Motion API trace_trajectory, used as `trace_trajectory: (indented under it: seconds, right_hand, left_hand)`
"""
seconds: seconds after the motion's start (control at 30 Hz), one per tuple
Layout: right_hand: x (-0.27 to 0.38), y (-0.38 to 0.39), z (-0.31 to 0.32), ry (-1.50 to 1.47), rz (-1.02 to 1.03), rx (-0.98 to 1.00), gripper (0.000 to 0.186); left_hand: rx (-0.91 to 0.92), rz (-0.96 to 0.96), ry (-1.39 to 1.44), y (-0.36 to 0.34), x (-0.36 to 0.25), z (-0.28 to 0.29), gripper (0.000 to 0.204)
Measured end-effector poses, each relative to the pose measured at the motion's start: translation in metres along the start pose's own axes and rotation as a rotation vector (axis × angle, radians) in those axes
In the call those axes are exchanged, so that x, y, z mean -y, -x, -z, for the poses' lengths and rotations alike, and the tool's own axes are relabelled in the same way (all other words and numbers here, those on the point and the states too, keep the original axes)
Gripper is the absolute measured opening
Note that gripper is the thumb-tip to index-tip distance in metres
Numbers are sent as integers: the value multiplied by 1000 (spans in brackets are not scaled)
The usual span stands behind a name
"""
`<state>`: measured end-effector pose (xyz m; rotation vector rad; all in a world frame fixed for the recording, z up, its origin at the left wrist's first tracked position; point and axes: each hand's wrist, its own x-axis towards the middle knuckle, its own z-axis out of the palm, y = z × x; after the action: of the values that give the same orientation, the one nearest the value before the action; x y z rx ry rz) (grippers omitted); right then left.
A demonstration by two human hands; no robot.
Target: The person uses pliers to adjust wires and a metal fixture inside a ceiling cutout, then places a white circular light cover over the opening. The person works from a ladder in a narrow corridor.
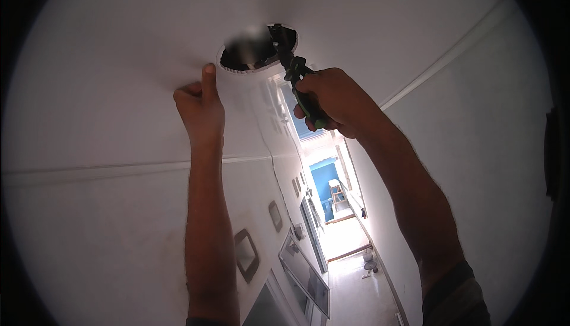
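My two forearms reach up from the lower edge, the right one in a dark sleeve point(454, 293). The right hand point(333, 102) has its grip closed around the handle of a green-and-black hand tool point(294, 70), with the fingers wrapped around it. The left hand point(202, 105) is just beside the hole, fingers curled and thumb up; I see nothing in that grip, though I cannot tell whether the folded fingers hide something small, or whether the thumb touches the ceiling.

The tool's dark head is inside the round hole point(256, 71) in the white ceiling point(130, 35). I judge the work to be partway: the opening is already made, its rim looks rough, and no cover closes it. Whatever the tool is working on is too dark and blurred for me to make out, so I cannot tell how much is left there.

Farther off, a framed panel point(324, 304) stands tilted along the left wall point(142, 225), and beyond it a stepladder point(334, 185) stands by a blue wall point(321, 172).
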<state>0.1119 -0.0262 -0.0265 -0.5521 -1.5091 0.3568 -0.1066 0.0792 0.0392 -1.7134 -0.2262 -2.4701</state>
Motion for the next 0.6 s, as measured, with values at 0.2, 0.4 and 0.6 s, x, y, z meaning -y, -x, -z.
trace_trajectory:
  seconds: [0.2, 0.4, 0.6]
  right_hand:
    - [-5, 4, -3, 46, -24, -23, 28]
    - [-5, 10, -8, 115, -39, -74, 27]
    - [5, 8, -5, 179, -5, -20, 26]
  left_hand:
    - [16, 64, 4, 12, -15, 1, 56]
    - [172, 16, 111, 45, -22, 11, 68]
    - [474, -28, 221, 85, -30, -9, 43]
